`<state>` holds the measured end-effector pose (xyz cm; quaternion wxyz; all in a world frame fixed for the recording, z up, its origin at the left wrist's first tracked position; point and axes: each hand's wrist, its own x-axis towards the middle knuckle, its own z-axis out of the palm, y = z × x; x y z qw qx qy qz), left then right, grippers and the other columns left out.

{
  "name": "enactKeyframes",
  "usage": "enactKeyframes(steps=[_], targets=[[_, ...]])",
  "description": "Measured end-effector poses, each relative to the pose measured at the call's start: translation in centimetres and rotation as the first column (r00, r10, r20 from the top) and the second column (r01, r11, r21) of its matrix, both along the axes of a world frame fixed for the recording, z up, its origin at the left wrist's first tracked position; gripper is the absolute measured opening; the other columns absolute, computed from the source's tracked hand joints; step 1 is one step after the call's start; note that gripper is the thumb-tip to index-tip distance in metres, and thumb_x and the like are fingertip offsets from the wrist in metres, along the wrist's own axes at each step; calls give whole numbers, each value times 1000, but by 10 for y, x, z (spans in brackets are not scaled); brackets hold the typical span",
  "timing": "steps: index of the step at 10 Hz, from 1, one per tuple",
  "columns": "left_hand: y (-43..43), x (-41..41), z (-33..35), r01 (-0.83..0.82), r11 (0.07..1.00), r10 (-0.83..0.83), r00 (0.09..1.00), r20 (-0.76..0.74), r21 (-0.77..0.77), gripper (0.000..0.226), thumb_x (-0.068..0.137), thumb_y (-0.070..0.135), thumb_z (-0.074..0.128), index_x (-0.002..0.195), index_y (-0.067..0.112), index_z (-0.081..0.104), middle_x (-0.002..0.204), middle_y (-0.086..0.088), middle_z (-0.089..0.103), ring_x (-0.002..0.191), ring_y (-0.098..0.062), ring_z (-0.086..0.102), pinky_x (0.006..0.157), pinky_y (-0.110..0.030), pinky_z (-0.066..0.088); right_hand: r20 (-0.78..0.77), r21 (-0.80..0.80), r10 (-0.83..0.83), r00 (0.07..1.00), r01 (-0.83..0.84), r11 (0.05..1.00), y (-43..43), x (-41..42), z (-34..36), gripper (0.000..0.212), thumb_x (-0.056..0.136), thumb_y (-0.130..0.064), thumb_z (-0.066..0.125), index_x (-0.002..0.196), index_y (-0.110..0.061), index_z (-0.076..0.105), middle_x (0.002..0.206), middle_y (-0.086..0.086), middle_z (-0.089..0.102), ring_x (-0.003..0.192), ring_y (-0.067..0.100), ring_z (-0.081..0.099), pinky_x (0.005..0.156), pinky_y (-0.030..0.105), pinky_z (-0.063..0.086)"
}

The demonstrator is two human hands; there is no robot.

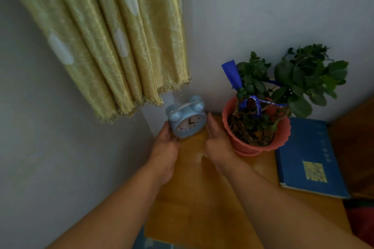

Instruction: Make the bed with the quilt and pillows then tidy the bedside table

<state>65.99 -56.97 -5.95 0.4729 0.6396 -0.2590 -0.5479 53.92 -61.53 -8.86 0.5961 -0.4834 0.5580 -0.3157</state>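
A light blue twin-bell alarm clock (187, 119) stands upright at the back left corner of the wooden bedside table (194, 198), its face turned toward me. My left hand (167, 147) holds the clock's left side, fingers against its rim. My right hand (217, 139) lies along the clock's right side with straight fingers, between the clock and the pot. A potted green plant (261, 127) in a pink pot, tied with blue ribbon, stands to the right. A blue book (309, 157) lies flat at the table's right side.
A yellow curtain (113, 36) with white ovals hangs at the upper left, its fringe just above the clock. Grey walls meet in the corner behind the table. A wooden surface (356, 137) borders the table on the right.
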Motion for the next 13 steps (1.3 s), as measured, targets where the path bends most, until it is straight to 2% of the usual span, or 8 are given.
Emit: enactKeyframes(steps=[2,4,5,6,9,10,11,13], targets=[[-2,3,-4,21,1000,-21,1000,-3,3,72,91,-16,38,145,32,35,114,15,60,100,-3,59,77,-22,49,59,48,4,998,-7,999,1,-2,8,91,79,26,33,152,-26,16,156,-1,27,141,12,29,113,43,34],[-3,9,-11,17,999,-17,1000,6,34,56,102,8,41,149,35,27,145,7,44,128,-13,45,100,-28,41,97,52,29,995,-34,998,3,-4,9,81,86,17,41,152,-25,19,154,-3,32,138,11,34,112,37,37],[-3,9,-15,-1,1000,0,1000,13,9,51,102,22,43,148,37,27,148,7,41,131,-12,42,107,-30,35,97,33,11,995,-14,999,4,-4,11,53,101,-16,44,150,-26,27,150,-8,36,137,9,33,113,29,30],[-5,6,-12,-22,1000,22,999,-32,-17,50,101,36,41,149,33,28,142,8,43,122,-8,44,93,-20,39,97,33,-19,995,16,999,3,-4,12,49,103,-39,34,149,-23,32,154,-7,31,140,9,29,117,31,23],[-6,7,-18,-59,998,59,996,-62,5,47,102,38,36,148,25,34,141,0,49,127,-14,48,84,-19,41,67,50,-19,998,16,999,1,-5,16,48,104,-36,33,149,-20,31,155,-4,30,142,11,27,111,23,22],[-7,12,-25,-51,998,51,998,-21,30,52,98,50,39,147,33,33,146,4,45,130,-15,45,103,-30,39,50,48,-11,999,9,999,1,-5,17,49,104,-37,32,151,-23,26,157,-5,25,143,12,23,108,21,19],[-6,18,-31,-40,995,37,999,29,93,62,89,67,38,145,43,30,151,6,39,134,-18,40,112,-46,33,4,41,-19,1000,18,999,6,-4,21,52,102,-42,31,152,-30,18,159,-6,15,146,16,14,118,31,14],[9,16,-11,-153,976,154,988,3,154,55,96,56,40,147,41,26,155,6,30,140,-19,33,113,-47,31,67,84,-39,997,33,996,29,-17,49,51,103,-40,31,152,-30,18,159,-8,16,145,13,16,104,21,17]])
